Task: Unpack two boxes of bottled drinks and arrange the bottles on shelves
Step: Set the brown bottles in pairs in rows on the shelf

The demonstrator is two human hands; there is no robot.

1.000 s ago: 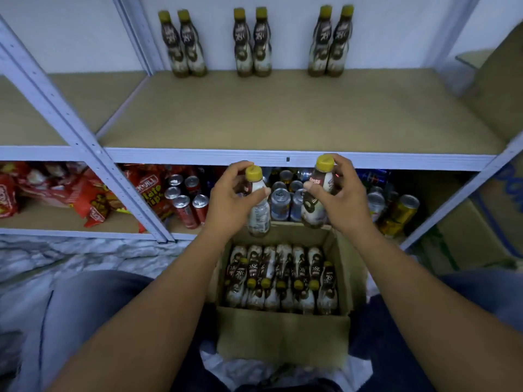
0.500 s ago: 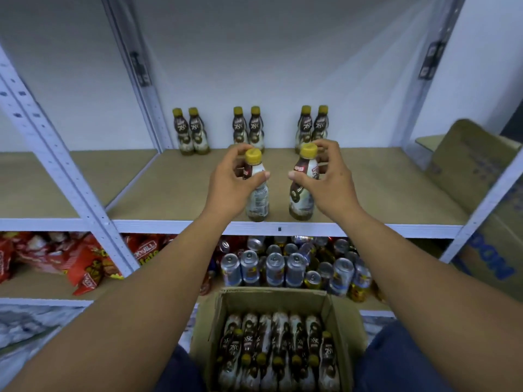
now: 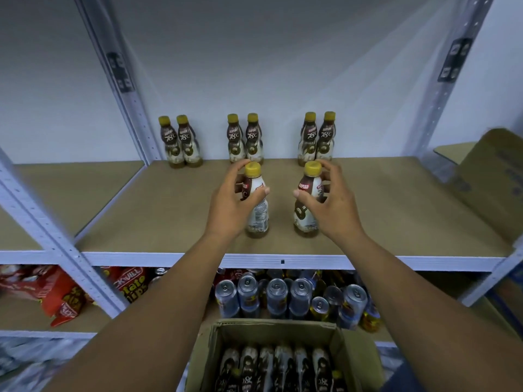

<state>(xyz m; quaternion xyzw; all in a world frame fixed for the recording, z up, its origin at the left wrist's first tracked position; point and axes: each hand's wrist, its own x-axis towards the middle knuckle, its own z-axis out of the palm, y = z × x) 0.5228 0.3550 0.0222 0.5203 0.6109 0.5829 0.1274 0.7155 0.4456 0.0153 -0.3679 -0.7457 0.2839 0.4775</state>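
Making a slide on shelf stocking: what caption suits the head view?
Left hand and right hand hold yellow-capped brown drink bottles upright on the tan shelf, before six matching bottles.

A tan shelf board (image 3: 396, 210) with a pale metal front rail filled the middle. Behind it stood a plain white wall (image 3: 254, 66), dimly and evenly lit. Perforated grey-white uprights (image 3: 133, 108) rose at its back corners. Below it, a lower shelf (image 3: 19, 315) carried silver cans (image 3: 277, 295) and, further left, red snack bags (image 3: 56, 295).
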